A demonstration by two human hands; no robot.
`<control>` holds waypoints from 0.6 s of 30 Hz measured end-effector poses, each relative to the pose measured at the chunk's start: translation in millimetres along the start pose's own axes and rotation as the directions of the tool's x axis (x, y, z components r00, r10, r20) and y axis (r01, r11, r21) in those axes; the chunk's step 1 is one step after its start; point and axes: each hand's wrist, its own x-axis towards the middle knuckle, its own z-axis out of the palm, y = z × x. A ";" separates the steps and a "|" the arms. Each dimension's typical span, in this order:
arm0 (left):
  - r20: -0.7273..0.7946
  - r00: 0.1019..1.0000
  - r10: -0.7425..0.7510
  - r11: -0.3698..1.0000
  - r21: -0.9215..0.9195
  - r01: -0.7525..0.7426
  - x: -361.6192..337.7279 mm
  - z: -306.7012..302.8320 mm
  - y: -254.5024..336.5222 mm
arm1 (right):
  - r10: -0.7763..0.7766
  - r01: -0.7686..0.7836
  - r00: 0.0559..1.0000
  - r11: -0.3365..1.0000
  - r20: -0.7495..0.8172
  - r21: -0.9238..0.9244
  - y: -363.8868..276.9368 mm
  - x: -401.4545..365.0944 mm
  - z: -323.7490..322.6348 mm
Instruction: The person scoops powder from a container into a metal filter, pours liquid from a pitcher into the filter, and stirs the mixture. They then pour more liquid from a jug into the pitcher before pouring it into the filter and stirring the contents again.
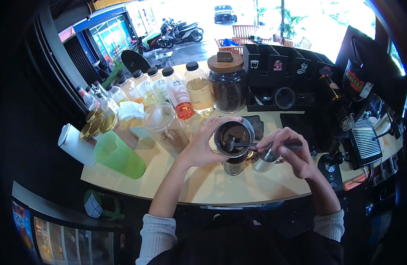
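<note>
My left hand (202, 148) is wrapped round a metal cup (247, 128), its mouth turned toward me, with dark brown contents inside. In my right hand (292, 150) is a dark-handled spoon (243, 144), its bowl inside the cup. Just below the cup stands a glass (234, 166) with something dark in it, partly hidden. A small metal pitcher (264, 162) stands beside that glass, under my right hand. A clear tall container (168, 128) with brown contents is left of the cup.
A green pitcher (119, 154) and a white canister (76, 143) stand on the counter (203, 190) at left. Capped bottles (199, 90) and a jar of dark beans (228, 88) line the back. A black organizer (285, 73) and a drip tray (365, 139) are at right.
</note>
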 end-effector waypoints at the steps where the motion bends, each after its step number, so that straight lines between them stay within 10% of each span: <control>1: -0.012 1.000 -0.015 0.999 -0.028 0.015 0.0 0.9 1.2 | -0.011 0.012 1.000 0.999 -0.023 0.035 -1.7 2.3 0.1; 18: 0.034 0.999 -0.041 0.983 0.180 0.034 -4.2 -4.8 14.0 | 0.104 -0.092 0.992 0.985 -0.070 0.148 -0.2 31.1 -8.9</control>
